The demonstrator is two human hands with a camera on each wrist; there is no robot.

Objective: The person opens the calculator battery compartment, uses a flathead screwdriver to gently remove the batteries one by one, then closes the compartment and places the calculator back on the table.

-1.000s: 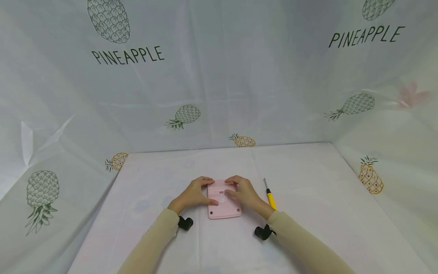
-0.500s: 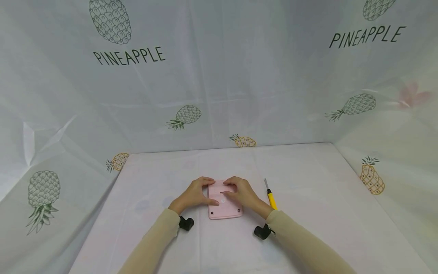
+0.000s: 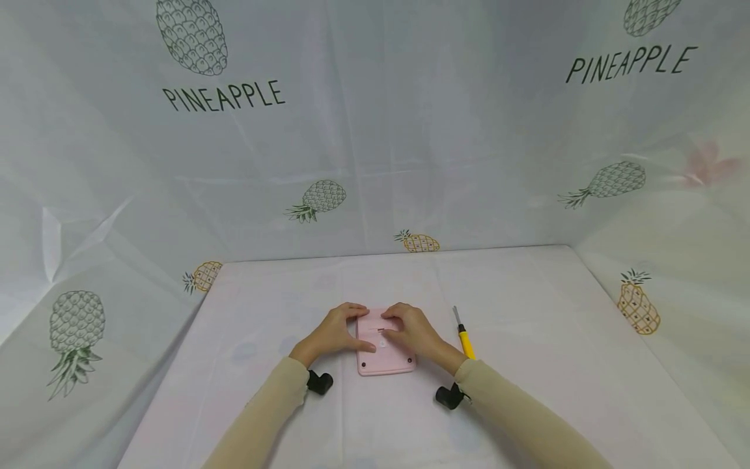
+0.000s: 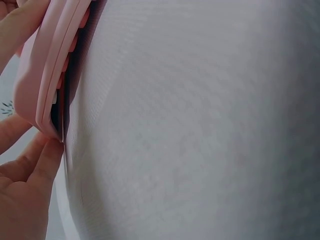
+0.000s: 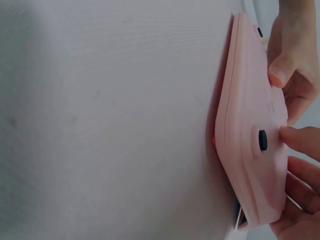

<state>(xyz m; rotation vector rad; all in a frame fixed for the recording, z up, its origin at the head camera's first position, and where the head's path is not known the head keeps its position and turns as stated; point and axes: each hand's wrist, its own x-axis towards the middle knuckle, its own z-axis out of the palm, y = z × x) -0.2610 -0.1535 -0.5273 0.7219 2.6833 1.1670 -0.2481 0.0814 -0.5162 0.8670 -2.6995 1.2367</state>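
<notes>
A pink calculator (image 3: 387, 362) lies face down on the table, its back with a small slot and dark round feet upward. In the left wrist view, reddish keys show under its raised edge. My left hand (image 3: 331, 333) grips its left side, thumb across the back and fingers at the far left corner. The right hand (image 3: 417, 331) holds the far right part; its thumb (image 5: 300, 139) presses on the back beside the slot, while the other fingers curl at the far edge. To the right lies a screwdriver (image 3: 463, 335) with a yellow and black handle, partly behind my right forearm.
A pale cloth (image 3: 515, 293) covers the table, and a sheet (image 3: 457, 163) printed with pineapples hangs behind and at both sides. Black wrist cameras (image 3: 319, 383) sit under both forearms, close over the cloth.
My right thumb and fingertips have shifted slightly left and toward me on the calculator's back. The left hand keeps its hold, and the screwdriver stays where it was.
</notes>
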